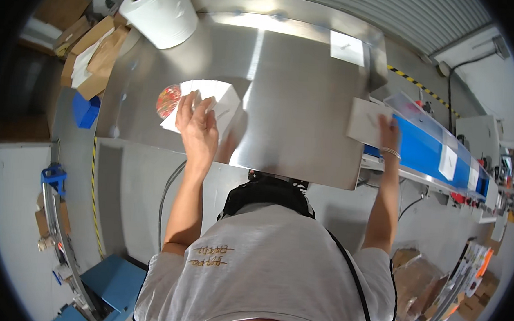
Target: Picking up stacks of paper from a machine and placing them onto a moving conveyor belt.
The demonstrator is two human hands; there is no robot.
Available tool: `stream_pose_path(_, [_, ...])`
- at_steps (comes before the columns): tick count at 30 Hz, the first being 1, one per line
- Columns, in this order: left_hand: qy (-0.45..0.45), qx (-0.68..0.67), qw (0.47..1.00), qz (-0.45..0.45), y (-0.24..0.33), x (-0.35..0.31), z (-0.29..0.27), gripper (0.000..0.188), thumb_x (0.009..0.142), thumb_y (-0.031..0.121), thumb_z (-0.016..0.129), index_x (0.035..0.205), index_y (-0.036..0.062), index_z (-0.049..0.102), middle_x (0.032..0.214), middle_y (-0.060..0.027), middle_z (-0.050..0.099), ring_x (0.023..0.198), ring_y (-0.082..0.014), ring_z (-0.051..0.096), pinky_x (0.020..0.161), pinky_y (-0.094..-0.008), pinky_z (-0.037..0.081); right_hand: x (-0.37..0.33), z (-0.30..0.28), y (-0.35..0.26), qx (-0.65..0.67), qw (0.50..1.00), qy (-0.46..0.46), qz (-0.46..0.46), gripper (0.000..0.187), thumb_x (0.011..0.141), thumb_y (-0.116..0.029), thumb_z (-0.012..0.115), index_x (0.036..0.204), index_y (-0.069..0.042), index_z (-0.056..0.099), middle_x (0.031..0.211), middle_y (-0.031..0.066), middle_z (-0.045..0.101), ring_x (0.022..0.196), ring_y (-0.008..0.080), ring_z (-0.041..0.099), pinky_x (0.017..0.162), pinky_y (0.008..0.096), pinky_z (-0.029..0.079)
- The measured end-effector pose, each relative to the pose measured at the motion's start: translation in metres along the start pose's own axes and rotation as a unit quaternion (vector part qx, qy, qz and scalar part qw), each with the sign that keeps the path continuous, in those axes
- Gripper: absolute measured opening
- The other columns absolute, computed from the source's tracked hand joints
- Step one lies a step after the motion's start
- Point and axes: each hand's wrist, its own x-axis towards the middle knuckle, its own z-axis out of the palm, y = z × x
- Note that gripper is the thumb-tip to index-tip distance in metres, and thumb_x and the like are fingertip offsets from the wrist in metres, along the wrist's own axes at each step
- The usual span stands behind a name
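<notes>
My left hand (198,125) is over a stack of white flat packets (229,108) on the steel table (300,104). Its fingers curl over the top packets and grip them. Just left of the stack lies a round red-patterned thing (167,100), partly covered; its kind is unclear. My right hand (390,134) reaches to the table's right end, fingers closed on the near edge of a white flat packet (365,122). That packet spans the gap between the table and a blue conveyor belt (415,142).
More white packets (447,163) lie along the belt, beside a clear guard (422,114). Another white packet (347,48) is at the table's far right. A large white roll (166,16) stands at the far left, near an open cardboard box (99,59) and a blue bin (85,111).
</notes>
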Motion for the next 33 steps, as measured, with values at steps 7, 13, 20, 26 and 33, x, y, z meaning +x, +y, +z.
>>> stream_pose_path(7, [-0.009, -0.003, 1.0, -0.008, 0.007, 0.004, 0.002, 0.03, 0.069, -0.007, 0.058, 0.093, 0.0079, 0.067, 0.131, -0.0191, 0.046, 0.13, -0.0381, 0.031, 0.106, -0.0486, 0.02, -0.012, 0.012, -0.052, -0.024, 0.973, -0.016, -0.228, 0.056, 0.073, -0.03, 0.074, 0.117, -0.001, 0.054, 0.108, 0.0165, 0.061, 0.092, 0.0327, 0.062, 0.081, 0.0367, 0.049])
stream_pose_path(13, [-0.07, 0.004, 0.997, 0.038, 0.006, 0.003, -0.004, 0.029, 0.069, -0.006, 0.06, 0.092, 0.0106, 0.066, 0.138, -0.0202, 0.039, 0.134, -0.0399, 0.025, 0.108, -0.0516, 0.015, -0.097, 0.112, -0.223, 0.196, 0.785, -0.498, -0.312, 0.053, 0.078, -0.019, 0.071, 0.127, -0.014, 0.05, 0.128, 0.0093, 0.05, 0.117, 0.0232, 0.047, 0.096, 0.0367, 0.042])
stream_pose_path(20, [-0.044, 0.042, 0.998, 0.019, -0.002, 0.009, -0.011, 0.04, 0.079, 0.012, 0.065, 0.117, 0.0039, 0.057, 0.14, -0.025, 0.034, 0.134, -0.0407, 0.025, 0.107, -0.0524, 0.02, -0.105, 0.127, -0.221, 0.19, 0.785, -0.538, -0.242, 0.035, 0.086, -0.028, 0.063, 0.106, -0.002, 0.052, 0.1, 0.0044, 0.058, 0.099, 0.013, 0.053, 0.082, 0.0275, 0.045])
stream_pose_path(26, [-0.022, 0.027, 0.999, -0.022, -0.008, 0.01, -0.011, 0.031, 0.079, -0.003, 0.06, 0.11, 0.0027, 0.062, 0.128, -0.0215, 0.048, 0.123, -0.0388, 0.04, 0.1, -0.0457, 0.036, -0.055, 0.114, -0.065, 0.159, 0.95, -0.209, -0.166, 0.033, 0.088, -0.031, 0.062, 0.105, -0.003, 0.057, 0.08, 0.0039, 0.058, 0.072, 0.0098, 0.051, 0.065, 0.0259, 0.045])
stream_pose_path(33, [-0.012, 0.01, 1.0, -0.012, -0.007, 0.01, -0.005, 0.027, 0.079, -0.003, 0.06, 0.105, 0.0035, 0.064, 0.125, -0.0221, 0.05, 0.119, -0.0389, 0.044, 0.097, -0.0461, 0.038, -0.021, 0.016, -0.001, 0.192, 0.98, -0.051, -0.014, 0.034, 0.087, -0.031, 0.063, 0.106, -0.003, 0.059, 0.075, 0.0043, 0.06, 0.067, 0.0073, 0.051, 0.059, 0.0245, 0.043])
